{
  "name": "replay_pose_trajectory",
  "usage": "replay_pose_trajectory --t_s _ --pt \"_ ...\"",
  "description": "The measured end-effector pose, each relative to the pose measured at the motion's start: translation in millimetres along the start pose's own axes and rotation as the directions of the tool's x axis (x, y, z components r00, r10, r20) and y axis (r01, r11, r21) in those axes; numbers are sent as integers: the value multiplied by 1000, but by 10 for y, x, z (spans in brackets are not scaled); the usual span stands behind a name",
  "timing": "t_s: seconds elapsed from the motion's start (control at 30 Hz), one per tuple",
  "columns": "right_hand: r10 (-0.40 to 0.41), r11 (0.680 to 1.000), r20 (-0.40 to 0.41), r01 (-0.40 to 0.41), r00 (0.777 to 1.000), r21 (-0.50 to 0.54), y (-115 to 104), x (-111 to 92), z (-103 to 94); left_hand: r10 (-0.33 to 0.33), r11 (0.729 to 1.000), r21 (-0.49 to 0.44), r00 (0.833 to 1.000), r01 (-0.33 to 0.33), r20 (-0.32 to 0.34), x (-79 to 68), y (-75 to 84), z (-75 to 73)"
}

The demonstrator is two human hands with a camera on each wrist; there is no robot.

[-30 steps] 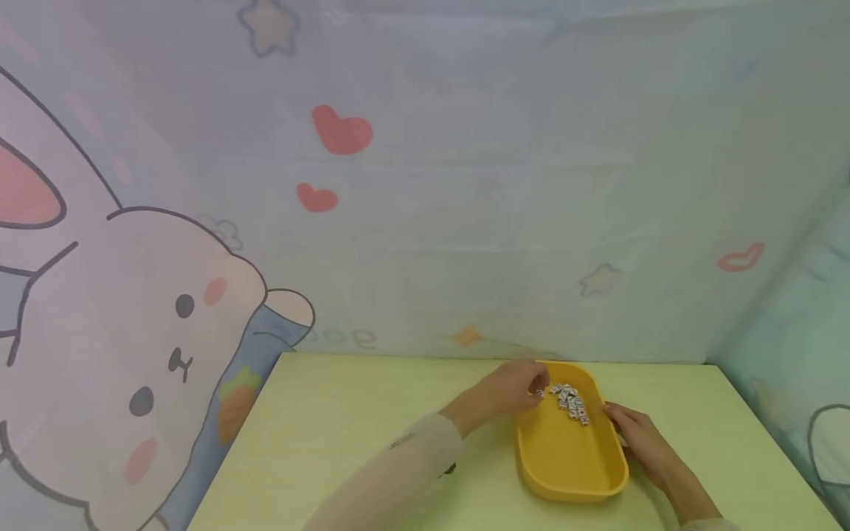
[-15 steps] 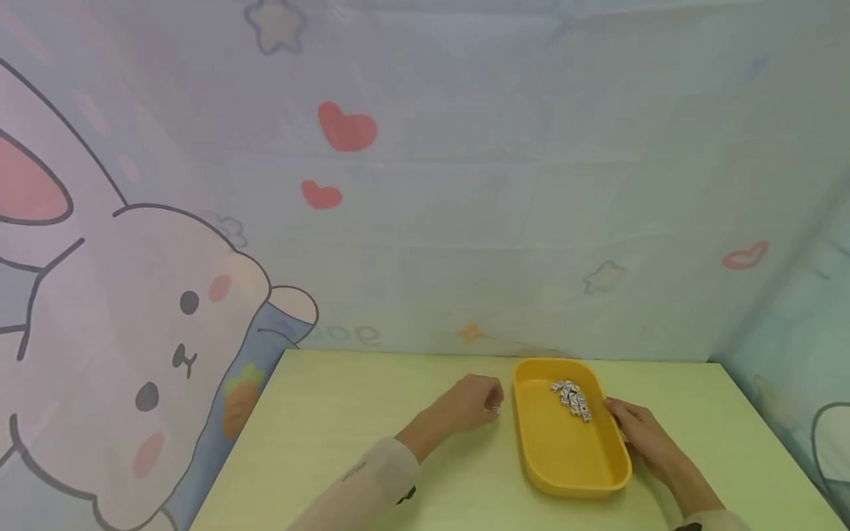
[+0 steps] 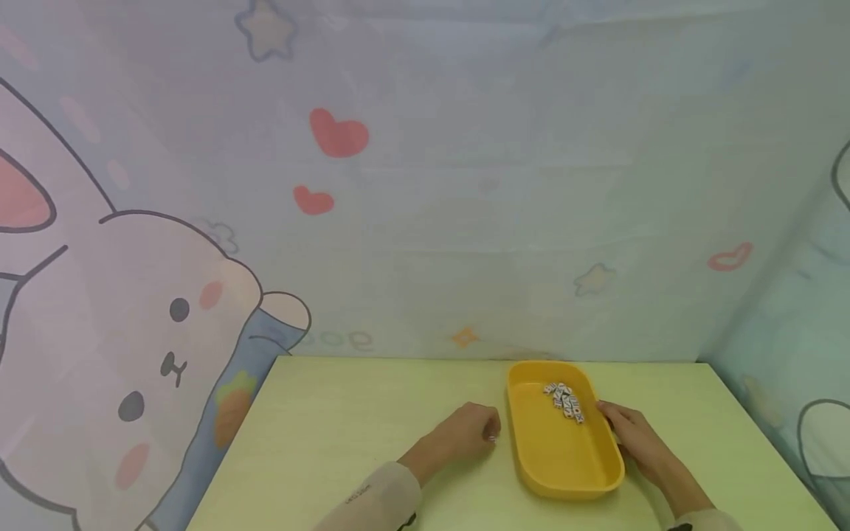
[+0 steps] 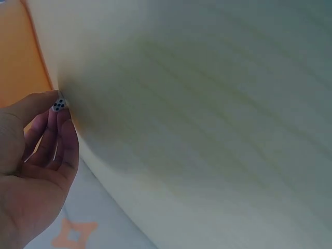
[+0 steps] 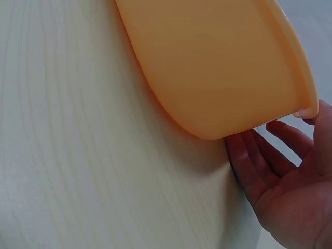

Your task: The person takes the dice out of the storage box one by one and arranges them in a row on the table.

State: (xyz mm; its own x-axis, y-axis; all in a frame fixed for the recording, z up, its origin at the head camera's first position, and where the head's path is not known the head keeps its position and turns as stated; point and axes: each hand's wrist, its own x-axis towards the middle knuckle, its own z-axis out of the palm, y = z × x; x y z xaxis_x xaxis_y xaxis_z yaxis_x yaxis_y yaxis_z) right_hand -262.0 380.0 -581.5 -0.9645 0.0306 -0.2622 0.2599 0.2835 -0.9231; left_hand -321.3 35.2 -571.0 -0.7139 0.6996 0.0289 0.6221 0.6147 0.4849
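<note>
My left hand is just left of the yellow tray, close to the tabletop. Between its thumb and fingers it pinches a white die with dark dots, seen clearly in the left wrist view. Several more dice lie clustered in the far part of the tray. On the tray's right side, my right hand grips the rim. In the right wrist view, the thumb of that hand is at the rim and the fingers touch the tray's outer wall.
The pale wood-grain table stretches to the left of the tray and on its right. A printed cloth backdrop with a rabbit and hearts rises behind the table's far edge, and another cloth panel stands at the right.
My left hand has left the tray's far left part with a die, moving left over the table and then nearer to me. My right hand has stayed on the tray's rim.
</note>
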Motion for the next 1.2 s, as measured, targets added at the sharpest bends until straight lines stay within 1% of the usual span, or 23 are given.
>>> replay_pose_trajectory --t_s 0.3,0.4,0.47,0.53,0.63,0.77,0.87,0.93,1.03,1.1,1.2 --pt "3 1000 -10 -3 1000 -17 -14 -9 2 -13 1000 -11 1000 13 0 -63 12 -13" --pt "-2 1000 -17 2 1000 -24 -22 -6 22 -24 1000 10 1000 24 3 -102 49 -66" --pt "-5 1000 -19 4 1000 -24 -25 1 37 -26 999 35 1000 26 3 -125 81 -121" --pt "-3 1000 -20 3 1000 -22 -27 10 52 -31 999 39 1000 31 -3 -150 114 -184" --pt "9 1000 -15 -9 1000 -16 -33 21 64 -43 999 -4 999 43 -15 -186 143 -271" --pt "23 1000 9 -23 1000 11 -47 16 48 -68 992 -106 997 65 -30 -236 183 -395" --pt "29 998 26 -31 999 59 -58 -14 9 -61 989 -138 997 53 -48 -250 228 -480" --pt "32 995 33 -35 999 89 -60 -38 -22 -36 991 -132 997 27 -67 -242 268 -520" --pt "33 992 39 -37 999 122 -57 -59 -71 3 993 -116 994 -16 -112 -189 338 -532" --pt "32 991 47 -38 998 125 -52 -62 -102 19 992 -117 990 -35 -141 -125 395 -509" --pt "34 991 64 -42 997 130 -41 -67 -121 15 990 -133 985 -37 -169 -2 501 -446"
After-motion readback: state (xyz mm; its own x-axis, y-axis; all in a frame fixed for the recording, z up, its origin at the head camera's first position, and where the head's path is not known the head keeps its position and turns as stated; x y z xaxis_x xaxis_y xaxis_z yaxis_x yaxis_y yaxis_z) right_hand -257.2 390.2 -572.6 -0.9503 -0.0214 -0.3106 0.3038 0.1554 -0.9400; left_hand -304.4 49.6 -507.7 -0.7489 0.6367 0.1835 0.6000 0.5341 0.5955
